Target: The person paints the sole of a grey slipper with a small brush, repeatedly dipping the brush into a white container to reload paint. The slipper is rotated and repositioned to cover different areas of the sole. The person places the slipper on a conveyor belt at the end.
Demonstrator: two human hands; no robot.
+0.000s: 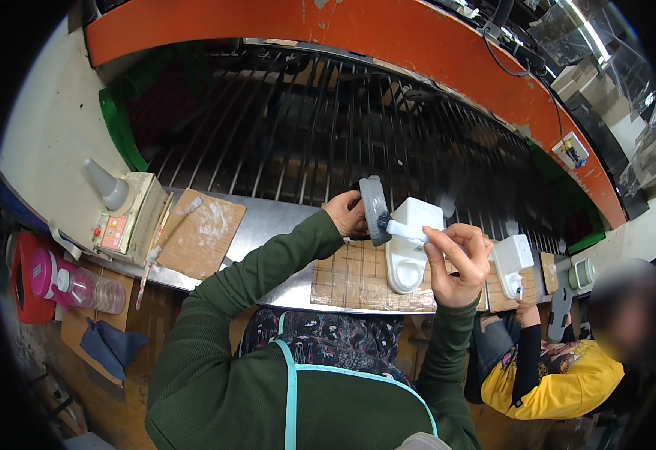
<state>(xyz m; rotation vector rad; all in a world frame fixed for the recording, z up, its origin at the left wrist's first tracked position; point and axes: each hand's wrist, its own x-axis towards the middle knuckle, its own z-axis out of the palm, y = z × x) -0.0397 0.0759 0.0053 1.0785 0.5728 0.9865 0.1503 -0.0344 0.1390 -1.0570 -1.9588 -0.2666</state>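
My left hand (pixel 349 213) is closed round the edge of a grey shoe sole (pixel 374 206), which is tilted up on its side above the bench. Between the thumb and fingers of my right hand (pixel 459 259) is the white handle of a small brush (pixel 407 232). Its dark bristles touch the sole's near edge. Just beyond and below the brush stands a white plastic container (pixel 420 212) with a rounded cup at its front. It rests on a tape-covered cardboard sheet (pixel 343 277).
Slatted metal rollers (pixel 268 127) run behind the bench under an orange beam (pixel 328 22). At left are a stained board (pixel 204 232), a worn box (pixel 129 214) with a grey cone and a pink bottle (pixel 92 289). A co-worker in yellow (pixel 560 379) sits at right by another white container (pixel 512 262).
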